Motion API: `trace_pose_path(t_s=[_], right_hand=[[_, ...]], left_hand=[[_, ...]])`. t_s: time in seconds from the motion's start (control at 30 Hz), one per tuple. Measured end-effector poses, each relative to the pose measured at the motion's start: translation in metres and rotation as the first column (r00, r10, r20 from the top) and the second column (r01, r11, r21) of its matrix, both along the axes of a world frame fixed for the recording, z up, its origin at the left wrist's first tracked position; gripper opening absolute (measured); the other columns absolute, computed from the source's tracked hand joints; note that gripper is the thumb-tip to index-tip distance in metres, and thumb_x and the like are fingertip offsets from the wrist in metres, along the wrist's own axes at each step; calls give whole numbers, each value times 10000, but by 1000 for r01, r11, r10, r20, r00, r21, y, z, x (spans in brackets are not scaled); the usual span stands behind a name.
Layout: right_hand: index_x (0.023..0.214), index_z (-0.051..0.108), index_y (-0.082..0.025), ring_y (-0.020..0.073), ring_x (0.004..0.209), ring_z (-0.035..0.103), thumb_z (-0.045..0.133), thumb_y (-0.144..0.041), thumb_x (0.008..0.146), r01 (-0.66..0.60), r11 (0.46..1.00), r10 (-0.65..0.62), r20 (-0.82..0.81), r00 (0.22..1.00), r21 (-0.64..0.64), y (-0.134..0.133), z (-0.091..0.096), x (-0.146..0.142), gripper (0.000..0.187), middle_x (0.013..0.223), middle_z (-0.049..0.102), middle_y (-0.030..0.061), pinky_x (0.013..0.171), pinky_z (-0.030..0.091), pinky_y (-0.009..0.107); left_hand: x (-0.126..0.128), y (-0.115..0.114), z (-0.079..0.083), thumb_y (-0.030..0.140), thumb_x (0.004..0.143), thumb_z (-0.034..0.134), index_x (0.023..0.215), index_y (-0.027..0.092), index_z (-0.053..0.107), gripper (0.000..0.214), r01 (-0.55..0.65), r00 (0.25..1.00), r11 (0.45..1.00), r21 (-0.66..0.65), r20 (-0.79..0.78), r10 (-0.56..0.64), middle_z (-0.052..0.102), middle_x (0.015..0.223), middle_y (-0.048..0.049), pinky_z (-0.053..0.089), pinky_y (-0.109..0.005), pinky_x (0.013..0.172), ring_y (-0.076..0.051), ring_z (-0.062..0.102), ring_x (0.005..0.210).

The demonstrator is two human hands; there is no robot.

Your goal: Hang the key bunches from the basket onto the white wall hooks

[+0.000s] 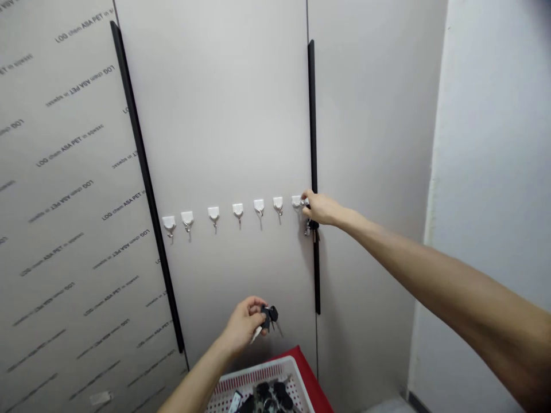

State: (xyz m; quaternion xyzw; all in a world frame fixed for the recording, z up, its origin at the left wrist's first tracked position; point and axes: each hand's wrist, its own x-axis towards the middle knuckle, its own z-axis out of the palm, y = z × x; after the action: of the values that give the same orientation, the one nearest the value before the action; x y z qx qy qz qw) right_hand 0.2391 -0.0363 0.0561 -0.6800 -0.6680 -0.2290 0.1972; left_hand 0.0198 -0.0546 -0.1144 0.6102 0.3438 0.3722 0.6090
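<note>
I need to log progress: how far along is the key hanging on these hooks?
Done: nothing yet; six hooks are bare. In hand: the right hand holds a key at the rightmost hook; the left hand grips a key bunch. Left: more keys in the basket.

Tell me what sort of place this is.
Probably an indoor corner of tall cupboards, set up as key storage. A row of white hooks runs across one door, a basket holding keys sits below, and the left door wears printed protective film.
</note>
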Motion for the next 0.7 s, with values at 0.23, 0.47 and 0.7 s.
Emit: trace_pose_path(t_s=[0.23, 0.47, 0.7], right_hand=[[716, 508, -132, 139, 581, 469, 358, -212, 663, -3, 989, 29, 174, 984, -150, 0, -11, 5, 178, 687, 539, 76, 460, 281, 219], [918, 481, -159, 122, 612, 472, 359, -230, 660, 0, 997, 2, -35, 999, 77, 0, 29, 4, 294, 768, 551, 60, 467, 298, 198], [864, 517, -193, 157, 617, 500, 398, -340, 624, 221, 966, -171, -309, 936, 135, -5, -28, 13, 306, 705, 573, 50, 471, 317, 220]], left_hand=[[-5, 1, -11, 103, 499, 427, 660, 136, 410, 166, -29, 999, 999, -33, -26, 28, 419, 469, 67, 350, -169, 397, -33, 358, 407], [-9, -3, -17, 111, 496, 416, 670, 134, 400, 176, -52, 997, 997, -58, -57, 48, 406, 475, 70, 343, -177, 399, -31, 344, 396], [-13, -3, -44, 103, 528, 382, 680, 143, 392, 157, 3, 992, 1000, -11, -124, -4, 379, 508, 60, 332, -178, 415, -41, 336, 427]])
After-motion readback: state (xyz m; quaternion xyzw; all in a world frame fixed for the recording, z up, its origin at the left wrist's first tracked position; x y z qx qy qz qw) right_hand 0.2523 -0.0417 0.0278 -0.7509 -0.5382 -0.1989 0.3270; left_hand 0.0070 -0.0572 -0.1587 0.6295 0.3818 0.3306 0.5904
